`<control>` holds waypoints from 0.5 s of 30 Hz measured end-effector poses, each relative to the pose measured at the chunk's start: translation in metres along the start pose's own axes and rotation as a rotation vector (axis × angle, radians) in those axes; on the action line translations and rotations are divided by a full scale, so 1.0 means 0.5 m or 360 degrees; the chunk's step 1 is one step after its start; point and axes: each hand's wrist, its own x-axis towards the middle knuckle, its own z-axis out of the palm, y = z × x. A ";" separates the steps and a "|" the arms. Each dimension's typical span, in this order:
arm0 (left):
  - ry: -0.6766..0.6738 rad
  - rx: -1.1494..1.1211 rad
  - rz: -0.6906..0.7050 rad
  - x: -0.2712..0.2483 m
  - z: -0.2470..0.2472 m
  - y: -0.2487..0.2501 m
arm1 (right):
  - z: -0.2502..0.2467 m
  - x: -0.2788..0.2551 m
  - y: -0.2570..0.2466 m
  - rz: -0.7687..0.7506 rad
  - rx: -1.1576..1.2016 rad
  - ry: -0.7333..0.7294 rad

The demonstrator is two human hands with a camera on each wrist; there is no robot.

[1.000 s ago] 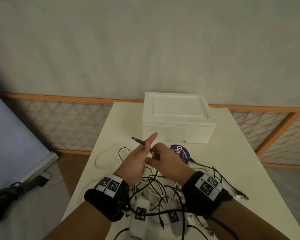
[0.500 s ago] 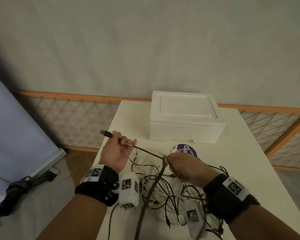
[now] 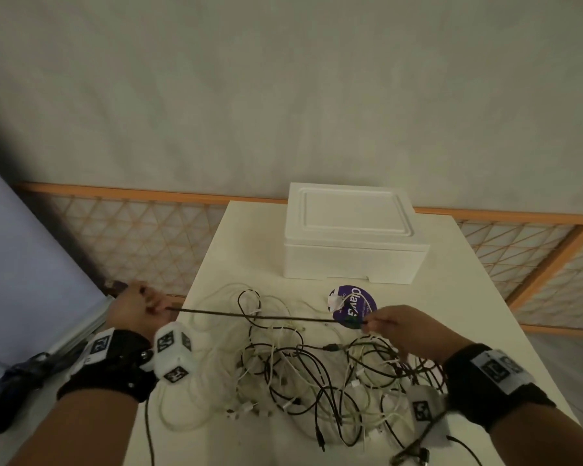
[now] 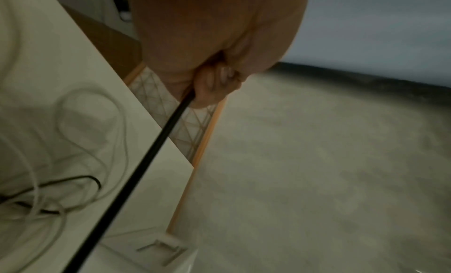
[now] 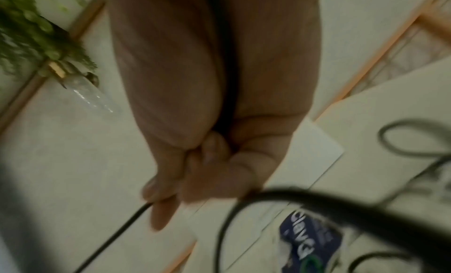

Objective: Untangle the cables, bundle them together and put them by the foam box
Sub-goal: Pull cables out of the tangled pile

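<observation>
A black cable (image 3: 266,316) is stretched taut between my two hands above the table. My left hand (image 3: 138,306) grips its plug end out past the table's left edge, fingers curled round it (image 4: 214,84). My right hand (image 3: 389,326) pinches the same cable (image 5: 117,231) near the purple disc. Below the cable lies a tangle of black and white cables (image 3: 310,371) on the white table (image 3: 236,237). The white foam box (image 3: 350,237), lid on, stands at the table's far side.
A round purple disc (image 3: 352,306) lies in front of the foam box. An orange-framed lattice fence (image 3: 132,240) runs behind the table. A dark object (image 3: 11,381) lies on the floor at the left. A green plant (image 5: 36,32) shows in the right wrist view.
My hands have drawn apart: the left went left past the table edge with the plug end, the right went right. The black cable between them now runs straight and taut.
</observation>
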 end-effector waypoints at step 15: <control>-0.1229 0.1496 0.0371 -0.233 0.191 -0.216 | 0.064 0.028 -0.106 -0.0405 -0.0642 0.0321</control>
